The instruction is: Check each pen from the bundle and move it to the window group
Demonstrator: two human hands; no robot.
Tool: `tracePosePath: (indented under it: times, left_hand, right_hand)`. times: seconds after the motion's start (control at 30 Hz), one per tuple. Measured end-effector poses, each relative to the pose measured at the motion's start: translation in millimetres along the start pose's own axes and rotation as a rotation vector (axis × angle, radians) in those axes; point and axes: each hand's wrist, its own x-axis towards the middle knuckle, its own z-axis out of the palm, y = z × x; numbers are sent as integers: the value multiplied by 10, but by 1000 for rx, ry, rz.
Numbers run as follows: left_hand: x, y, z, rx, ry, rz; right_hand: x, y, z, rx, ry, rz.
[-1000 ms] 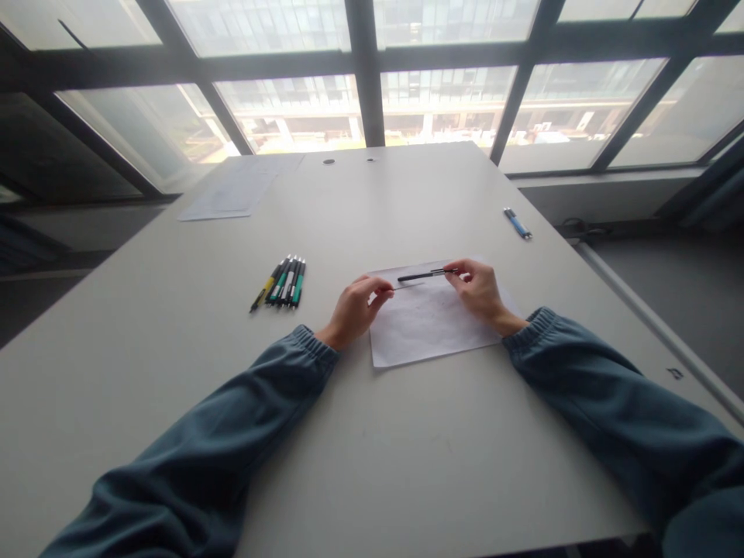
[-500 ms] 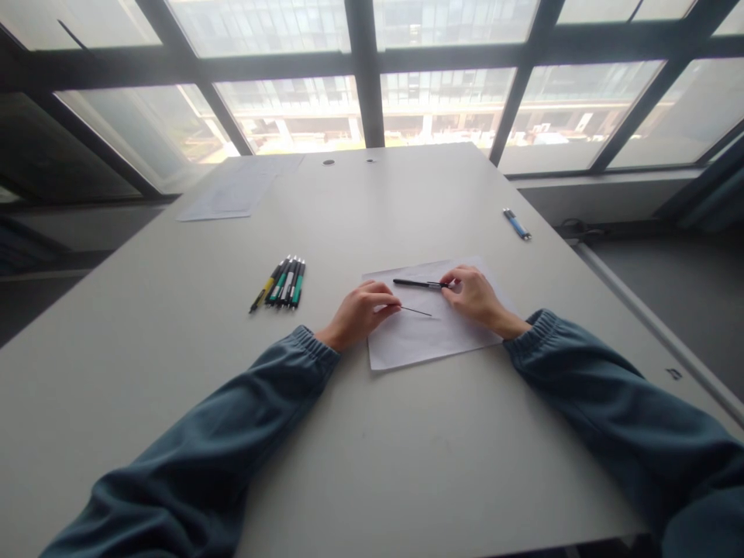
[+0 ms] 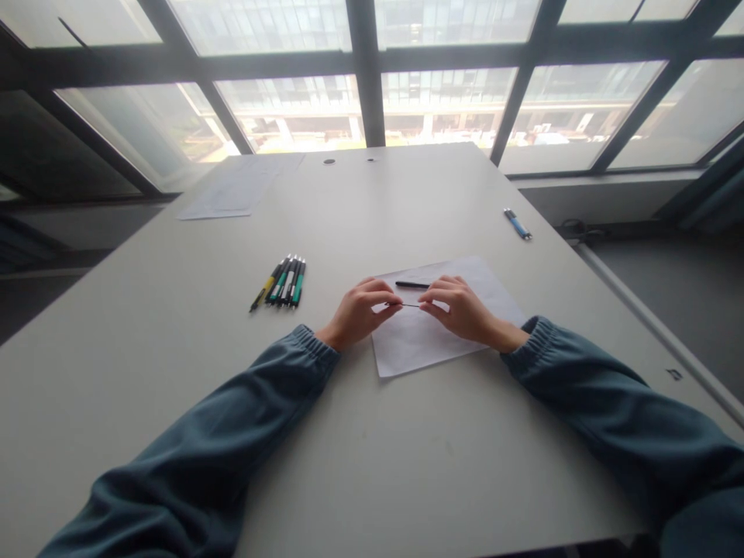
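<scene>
My left hand (image 3: 361, 311) is closed in a pinch on one end of a thin dark pen refill (image 3: 411, 305). Thumb and fingers of my right hand (image 3: 463, 311) close on the refill's other end, so only a short middle stretch shows between the two. Both hands are over a white sheet of paper (image 3: 421, 350). Just behind them a black pen (image 3: 411, 285) lies on the sheet, its right part hidden by my right fingers.
Several pens (image 3: 284, 283) with green, yellow and white parts lie side by side left of the paper. Blue pens (image 3: 517, 224) are near the table's right edge. More sheets (image 3: 226, 194) lie at the far left of the white table (image 3: 349, 449), before large windows.
My right hand has left the end of the black pen and moved left to pinch the refill's free end. The paper has shifted slightly right and toward me. My left hand stays nearly in place.
</scene>
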Motion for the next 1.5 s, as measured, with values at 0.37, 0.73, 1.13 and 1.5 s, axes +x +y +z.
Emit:
tracePosePath:
  times: [0.37, 0.73, 1.13, 1.5]
  left_hand:
    - [-35, -86, 29, 84, 126, -90]
    - [-47, -110, 38, 152, 102, -160]
    - [-40, -133, 31, 163, -15, -136]
    - [-28, -111, 8, 168, 81, -242]
  right_hand:
    - [-2, 82, 16, -97, -9, 21]
    - [-9, 124, 22, -176, 1, 117]
    - [-5, 108, 16, -196, -45, 113]
    - [3, 82, -1, -210, -59, 95]
